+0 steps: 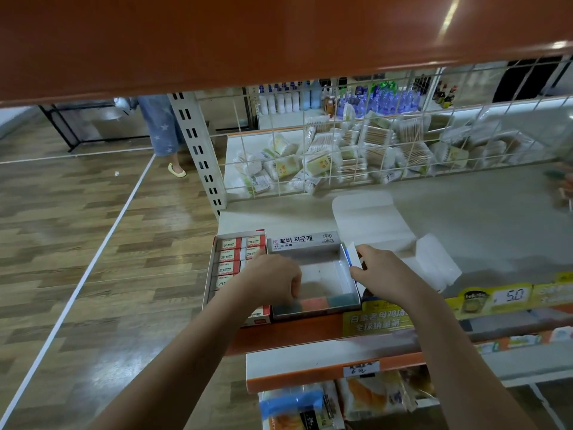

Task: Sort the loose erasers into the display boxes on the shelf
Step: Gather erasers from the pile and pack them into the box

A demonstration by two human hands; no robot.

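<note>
1. Left hand [273,279] fingers dip into the middle box [322,274], near its front-left corner.
2. Erasers [313,304] lie in a row along that box's front wall, just ahead of the fingertips.
3. Left box [235,262], packed with erasers, touches the middle box, left of the left hand.
4. Right hand [383,274] pinches a flap [352,257] at the middle box's right wall.
5. Open carton [400,240] lies right of and behind the right fingers.
6. All sit on the shelf [496,218]; wire grid [356,144] stands behind.
</note>
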